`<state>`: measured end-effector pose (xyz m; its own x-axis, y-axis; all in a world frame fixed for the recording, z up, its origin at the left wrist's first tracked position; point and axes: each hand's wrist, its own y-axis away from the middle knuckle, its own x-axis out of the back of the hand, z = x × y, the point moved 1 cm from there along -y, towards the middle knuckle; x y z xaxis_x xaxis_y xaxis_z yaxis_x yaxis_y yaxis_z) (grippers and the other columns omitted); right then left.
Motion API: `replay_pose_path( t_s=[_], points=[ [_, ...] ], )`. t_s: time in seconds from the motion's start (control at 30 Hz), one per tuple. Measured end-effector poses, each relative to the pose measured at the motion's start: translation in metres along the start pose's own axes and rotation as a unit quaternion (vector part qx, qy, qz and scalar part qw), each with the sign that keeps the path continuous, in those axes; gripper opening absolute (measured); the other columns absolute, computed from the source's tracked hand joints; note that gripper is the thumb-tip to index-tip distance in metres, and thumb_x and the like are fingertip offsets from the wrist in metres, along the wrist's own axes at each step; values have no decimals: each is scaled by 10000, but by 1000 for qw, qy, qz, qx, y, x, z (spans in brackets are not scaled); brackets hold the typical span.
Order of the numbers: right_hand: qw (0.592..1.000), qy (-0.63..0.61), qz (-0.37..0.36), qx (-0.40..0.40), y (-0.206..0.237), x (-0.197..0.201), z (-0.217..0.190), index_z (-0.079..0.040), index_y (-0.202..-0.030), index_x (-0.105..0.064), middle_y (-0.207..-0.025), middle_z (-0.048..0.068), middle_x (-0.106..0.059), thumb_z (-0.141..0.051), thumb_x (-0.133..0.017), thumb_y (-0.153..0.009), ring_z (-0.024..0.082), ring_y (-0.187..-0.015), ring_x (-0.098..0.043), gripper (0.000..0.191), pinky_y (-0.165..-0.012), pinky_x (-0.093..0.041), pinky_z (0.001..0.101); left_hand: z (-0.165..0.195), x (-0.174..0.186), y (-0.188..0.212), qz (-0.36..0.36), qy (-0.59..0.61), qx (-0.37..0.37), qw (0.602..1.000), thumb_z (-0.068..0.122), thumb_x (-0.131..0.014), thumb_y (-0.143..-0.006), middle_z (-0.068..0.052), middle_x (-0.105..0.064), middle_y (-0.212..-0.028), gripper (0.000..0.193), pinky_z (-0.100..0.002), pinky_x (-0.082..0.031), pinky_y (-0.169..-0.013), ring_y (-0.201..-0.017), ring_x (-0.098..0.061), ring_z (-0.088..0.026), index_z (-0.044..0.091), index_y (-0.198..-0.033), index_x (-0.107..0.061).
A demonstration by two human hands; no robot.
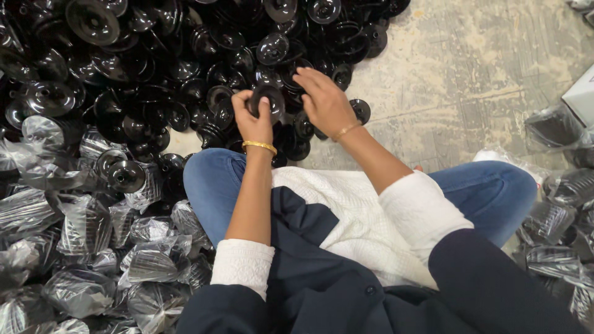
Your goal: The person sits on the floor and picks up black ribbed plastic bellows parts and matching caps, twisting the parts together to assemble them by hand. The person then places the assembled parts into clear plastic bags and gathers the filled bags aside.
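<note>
Head view looks down on a person sitting cross-legged on a worn concrete floor (470, 68), in blue jeans, a white top and a dark jacket. The left hand (255, 117) is closed around a glossy black round disc (267, 99), thumb and fingers curled over its rim, holding it just above the edge of the heap. The right hand (325, 102) lies palm down with fingers loosely spread and slightly bent, resting on the loose discs just right of the held one; whether it grips any of them cannot be told from this angle. Each wrist wears a thin gold bangle (260, 146). The pile of black discs (154, 68) spreads across the upper left of the floor, reaching to the person's knees. To the left of the legs lie many clear plastic bags (80, 247) packed with stacked discs, and a few more such bags (557, 222) sit to the right, near a white box corner (581, 99).
</note>
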<state>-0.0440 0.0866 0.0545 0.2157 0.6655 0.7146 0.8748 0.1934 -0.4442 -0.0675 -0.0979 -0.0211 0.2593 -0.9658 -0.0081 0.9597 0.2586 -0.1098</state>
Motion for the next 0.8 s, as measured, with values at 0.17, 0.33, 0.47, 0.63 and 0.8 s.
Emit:
replay_pose_path(
  t_s=[0.17,0.33,0.47,0.63,0.8],
  points=[
    [993,90,-82,-5,-5,-9,18,-57,-1288,-659,-1352,124,-654,-76,-709,-879,292,-1242,-613,412,-1151,-380,492,-10,-8,8,-68,-24,32,997,49,-651,-1012,-76,-573,-1024,202,-280,-523,-777,-882,-575,-146,62,-1161,-514],
    [986,42,-85,-139,36,2,43,-69,-1210,-736,-1160,104,-757,-110,-711,-954,267,-1038,-713,260,-1042,-476,438,1,-17,13,-143,117,204,961,64,-487,-1004,-64,-577,-1215,277,-358,-651,-742,-974,-662,-161,144,-1267,-518],
    [951,-116,-18,-287,64,16,41,-58,-1207,-739,-1126,122,-771,-126,-705,-952,210,-949,-742,266,-845,-562,312,4,-22,14,-199,133,247,939,86,-493,-1050,-75,-563,-1251,376,-366,-629,-827,-996,-638,-166,173,-1415,-511],
    [945,-161,36,-282,72,29,14,-75,-1233,-737,-1172,106,-774,-121,-720,-962,141,-1042,-743,276,-910,-568,283,6,-25,26,-280,172,284,901,22,-561,-957,-84,-562,-1275,692,-313,-556,-868,-996,-580,-128,194,-1595,-355],
    [932,-162,23,-323,67,31,-10,-81,-1214,-740,-1132,89,-780,-136,-724,-941,116,-941,-748,279,-755,-587,256,22,-31,37,-381,97,92,915,37,-697,-968,-103,-532,-1462,780,-285,-481,-1034,-1225,-565,-133,59,-1635,-293]
  ],
)
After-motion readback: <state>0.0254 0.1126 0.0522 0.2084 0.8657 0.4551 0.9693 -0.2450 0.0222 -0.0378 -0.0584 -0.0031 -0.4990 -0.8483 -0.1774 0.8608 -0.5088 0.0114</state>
